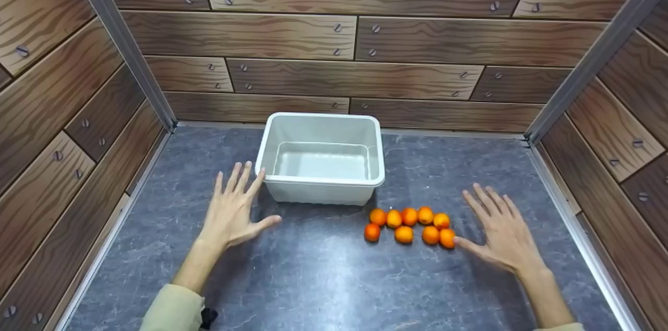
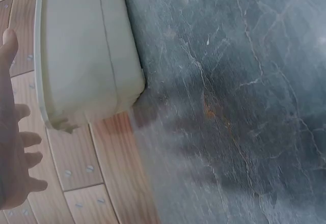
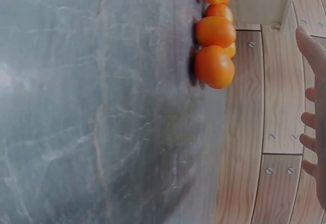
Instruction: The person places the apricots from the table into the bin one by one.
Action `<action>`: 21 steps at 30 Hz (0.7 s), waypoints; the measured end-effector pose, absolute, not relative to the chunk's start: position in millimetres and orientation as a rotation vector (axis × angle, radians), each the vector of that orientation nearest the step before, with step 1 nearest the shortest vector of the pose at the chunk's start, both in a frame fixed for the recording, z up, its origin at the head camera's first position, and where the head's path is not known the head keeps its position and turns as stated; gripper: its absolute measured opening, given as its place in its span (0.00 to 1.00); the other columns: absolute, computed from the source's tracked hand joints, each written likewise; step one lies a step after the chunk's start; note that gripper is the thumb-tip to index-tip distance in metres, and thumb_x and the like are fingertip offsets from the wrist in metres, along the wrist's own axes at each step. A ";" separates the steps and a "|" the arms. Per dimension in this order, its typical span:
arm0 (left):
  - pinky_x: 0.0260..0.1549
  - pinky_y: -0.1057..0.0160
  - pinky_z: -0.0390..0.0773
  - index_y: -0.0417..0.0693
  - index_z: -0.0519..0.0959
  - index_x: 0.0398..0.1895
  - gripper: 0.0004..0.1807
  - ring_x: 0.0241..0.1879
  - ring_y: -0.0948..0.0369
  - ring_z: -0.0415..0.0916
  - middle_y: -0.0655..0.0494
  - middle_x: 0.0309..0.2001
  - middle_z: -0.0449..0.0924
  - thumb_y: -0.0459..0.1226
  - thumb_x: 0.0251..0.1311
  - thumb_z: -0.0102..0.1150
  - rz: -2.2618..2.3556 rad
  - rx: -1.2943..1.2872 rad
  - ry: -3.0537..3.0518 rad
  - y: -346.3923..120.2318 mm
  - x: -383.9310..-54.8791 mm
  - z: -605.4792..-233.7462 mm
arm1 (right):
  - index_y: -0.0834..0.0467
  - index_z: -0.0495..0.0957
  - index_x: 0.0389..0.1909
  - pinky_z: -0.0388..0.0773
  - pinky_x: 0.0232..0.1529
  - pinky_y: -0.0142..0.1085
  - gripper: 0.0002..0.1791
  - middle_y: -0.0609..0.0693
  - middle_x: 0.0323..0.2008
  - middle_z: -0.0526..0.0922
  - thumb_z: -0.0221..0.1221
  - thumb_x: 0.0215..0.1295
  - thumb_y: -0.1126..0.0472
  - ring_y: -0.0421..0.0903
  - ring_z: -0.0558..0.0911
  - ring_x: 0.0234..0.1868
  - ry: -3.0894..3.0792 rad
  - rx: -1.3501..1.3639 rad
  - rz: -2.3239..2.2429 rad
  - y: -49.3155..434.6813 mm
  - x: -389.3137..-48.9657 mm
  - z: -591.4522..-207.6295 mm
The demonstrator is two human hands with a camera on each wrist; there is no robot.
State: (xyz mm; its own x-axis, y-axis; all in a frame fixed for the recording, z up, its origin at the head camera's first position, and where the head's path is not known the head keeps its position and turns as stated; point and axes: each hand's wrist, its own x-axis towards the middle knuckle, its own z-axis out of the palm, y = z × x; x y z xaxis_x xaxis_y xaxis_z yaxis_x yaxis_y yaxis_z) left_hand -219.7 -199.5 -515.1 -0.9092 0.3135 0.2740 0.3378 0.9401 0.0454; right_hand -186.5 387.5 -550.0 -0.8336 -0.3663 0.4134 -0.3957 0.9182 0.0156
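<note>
A pale grey-white plastic tub (image 1: 315, 192) stands at the back of the dark tabletop, its bare inner bottom showing. Several small oranges (image 1: 404, 234) lie in two uneven rows to the right of its front. My left hand (image 1: 232, 211), fingers straight and spread, hovers by the tub's left front corner; the index fingertip overlaps the rim in the head view, and contact cannot be told. To the right of the fruit, my right hand (image 1: 501, 234) is spread and holds nothing. Its thumb tip appears beside the rightmost orange (image 3: 215, 67), though the right wrist view shows a gap.
Wood-patterned panels (image 1: 292, 36) enclose the back and both sides of the grey marbled tabletop (image 1: 313, 279). Metal strips (image 1: 579, 232) run along the edges where the panels meet the table. A dark object (image 1: 209, 316) shows at the left sleeve.
</note>
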 end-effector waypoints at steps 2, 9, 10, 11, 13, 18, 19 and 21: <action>0.81 0.30 0.51 0.56 0.55 0.86 0.61 0.86 0.41 0.48 0.40 0.85 0.51 0.79 0.56 0.52 -0.145 -0.482 -2.837 -199.4 -223.2 -516.3 | 0.50 0.63 0.82 0.26 0.84 0.36 0.58 0.59 0.82 0.63 0.66 0.53 0.25 0.67 0.67 0.77 -2.679 0.550 0.100 387.4 -187.0 -553.5; 0.82 0.31 0.48 0.54 0.53 0.86 0.61 0.86 0.42 0.47 0.40 0.85 0.50 0.77 0.57 0.52 -0.178 -0.457 -2.849 -199.3 -237.1 -518.6 | 0.51 0.66 0.80 0.58 0.79 0.66 0.56 0.62 0.80 0.66 0.66 0.54 0.25 0.68 0.68 0.77 -2.761 0.513 0.094 386.7 -190.3 -564.4; 0.82 0.31 0.48 0.53 0.52 0.86 0.61 0.86 0.42 0.46 0.39 0.85 0.50 0.77 0.57 0.52 -0.181 -0.454 -2.851 -199.4 -239.2 -519.0 | 0.51 0.66 0.79 0.61 0.76 0.67 0.56 0.62 0.80 0.66 0.66 0.55 0.25 0.68 0.68 0.76 -2.773 0.509 0.089 386.6 -190.7 -566.3; 0.82 0.31 0.48 0.53 0.51 0.87 0.61 0.86 0.42 0.45 0.40 0.85 0.50 0.77 0.57 0.52 -0.187 -0.451 -2.857 -199.4 -240.9 -519.5 | 0.52 0.67 0.79 0.62 0.75 0.68 0.56 0.63 0.79 0.67 0.66 0.55 0.24 0.68 0.69 0.76 -2.784 0.505 0.085 386.4 -190.7 -568.2; 0.82 0.31 0.47 0.53 0.50 0.87 0.62 0.87 0.42 0.44 0.40 0.86 0.49 0.77 0.58 0.51 -0.199 -0.445 -2.868 -199.7 -244.0 -520.6 | 0.53 0.68 0.78 0.63 0.74 0.69 0.56 0.63 0.78 0.68 0.65 0.56 0.24 0.68 0.70 0.75 -2.808 0.496 0.083 386.0 -190.4 -572.2; 0.82 0.31 0.47 0.53 0.49 0.87 0.61 0.86 0.42 0.45 0.40 0.86 0.49 0.76 0.58 0.52 -0.216 -0.420 -2.871 -201.1 -251.5 -523.3 | 0.57 0.71 0.75 0.63 0.76 0.68 0.54 0.64 0.77 0.70 0.63 0.58 0.23 0.68 0.70 0.75 -2.889 0.466 0.089 385.3 -190.5 -579.2; 0.82 0.31 0.47 0.53 0.50 0.87 0.61 0.86 0.41 0.45 0.40 0.85 0.50 0.76 0.59 0.52 -0.216 -0.415 -2.868 -201.1 -253.0 -523.6 | 0.58 0.72 0.75 0.64 0.76 0.67 0.54 0.64 0.77 0.70 0.63 0.59 0.23 0.68 0.70 0.75 -2.901 0.463 0.084 385.2 -190.6 -580.3; 0.82 0.31 0.48 0.53 0.50 0.87 0.61 0.86 0.41 0.46 0.40 0.85 0.50 0.76 0.59 0.51 -0.204 -0.404 -2.864 -201.1 -255.5 -523.7 | 0.58 0.74 0.73 0.64 0.76 0.66 0.53 0.64 0.77 0.70 0.62 0.59 0.22 0.68 0.70 0.75 -2.914 0.463 0.073 384.8 -190.5 -582.1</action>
State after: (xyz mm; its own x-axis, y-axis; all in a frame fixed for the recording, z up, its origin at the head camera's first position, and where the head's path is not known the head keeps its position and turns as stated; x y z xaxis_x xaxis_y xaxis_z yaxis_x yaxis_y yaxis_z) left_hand -255.5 -201.1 -523.7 -0.9326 0.2546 0.2557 0.2882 0.9519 0.1036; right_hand -190.5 384.8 -582.1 -0.9331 -0.3022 0.1948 -0.3116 0.9500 -0.0187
